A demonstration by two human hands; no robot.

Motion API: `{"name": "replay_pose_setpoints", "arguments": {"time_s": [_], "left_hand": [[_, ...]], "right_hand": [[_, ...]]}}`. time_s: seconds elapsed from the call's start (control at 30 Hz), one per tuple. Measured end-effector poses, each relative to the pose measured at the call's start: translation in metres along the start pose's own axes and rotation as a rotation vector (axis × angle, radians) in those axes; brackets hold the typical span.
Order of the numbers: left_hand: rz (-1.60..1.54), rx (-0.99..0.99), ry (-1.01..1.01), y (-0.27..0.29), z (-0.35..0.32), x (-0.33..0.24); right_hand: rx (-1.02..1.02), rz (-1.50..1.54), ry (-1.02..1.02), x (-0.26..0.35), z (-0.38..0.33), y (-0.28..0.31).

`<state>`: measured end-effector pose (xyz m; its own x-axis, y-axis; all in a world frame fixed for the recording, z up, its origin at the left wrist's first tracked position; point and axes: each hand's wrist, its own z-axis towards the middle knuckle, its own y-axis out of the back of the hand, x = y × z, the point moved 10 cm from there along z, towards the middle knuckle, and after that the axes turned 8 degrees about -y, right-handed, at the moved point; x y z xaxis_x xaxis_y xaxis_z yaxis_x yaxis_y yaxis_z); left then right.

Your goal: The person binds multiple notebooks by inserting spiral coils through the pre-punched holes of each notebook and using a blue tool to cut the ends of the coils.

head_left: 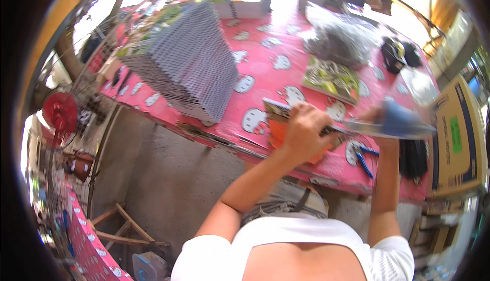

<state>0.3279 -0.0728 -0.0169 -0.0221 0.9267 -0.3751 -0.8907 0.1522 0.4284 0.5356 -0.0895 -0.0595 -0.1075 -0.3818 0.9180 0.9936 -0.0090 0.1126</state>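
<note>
Under the left hand (305, 130), pressed against the pink patterned tablecloth (265, 51), lies an orange card piece (278, 133) with a printed sheet (278, 110) sticking out beyond the knuckles. The left hand is curled over this work, fingers bent down as if pinning or pinching it; the exact grip is hidden beneath the knuckles. The right hand (380, 117) is blurred by motion and mostly covered by a flat blue-grey piece (395, 122) that it carries, so I cannot tell how its fingers are set. That piece has its long axis running across the view, its thin end pointing toward the left hand and almost reaching it. The orange card is therefore directly at the left hand and just to the left of the right one; the left hand is clearly the nearer.

Just below the right hand lie blue-handled pliers (365, 161). Farther from the body, beyond both hands, rests a green printed packet (332, 79) and a clear plastic bag of dark parts (339, 38). Well off to the left of the left hand rises a tall stack of grey sheets (191, 64). Right of the right hand stands a cardboard box (457, 138).
</note>
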Motion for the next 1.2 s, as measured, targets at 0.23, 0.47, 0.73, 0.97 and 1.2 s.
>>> {"name": "replay_pose_setpoints", "arguments": {"time_s": [0.23, 0.47, 0.73, 0.97, 1.2], "left_hand": [[0.058, 0.035, 0.069, -0.002, 0.008, 0.005], [0.413, 0.142, 0.223, 0.038, 0.004, 0.026], [0.099, 0.099, 0.256, 0.041, -0.002, 0.053], [0.170, -0.117, 0.321, 0.070, -0.008, 0.061], [-0.392, -0.274, 0.617, 0.064, -0.052, 0.102]], "right_hand": [[0.038, -0.005, 0.020, 0.019, 0.009, -0.004], [0.005, -0.381, -0.239, 0.002, 0.021, -0.035], [0.031, -0.863, -0.292, -0.015, 0.050, -0.047], [-0.019, -0.936, -0.264, -0.014, 0.073, -0.065], [0.070, -0.629, -0.234, -0.010, 0.092, -0.088]]}}
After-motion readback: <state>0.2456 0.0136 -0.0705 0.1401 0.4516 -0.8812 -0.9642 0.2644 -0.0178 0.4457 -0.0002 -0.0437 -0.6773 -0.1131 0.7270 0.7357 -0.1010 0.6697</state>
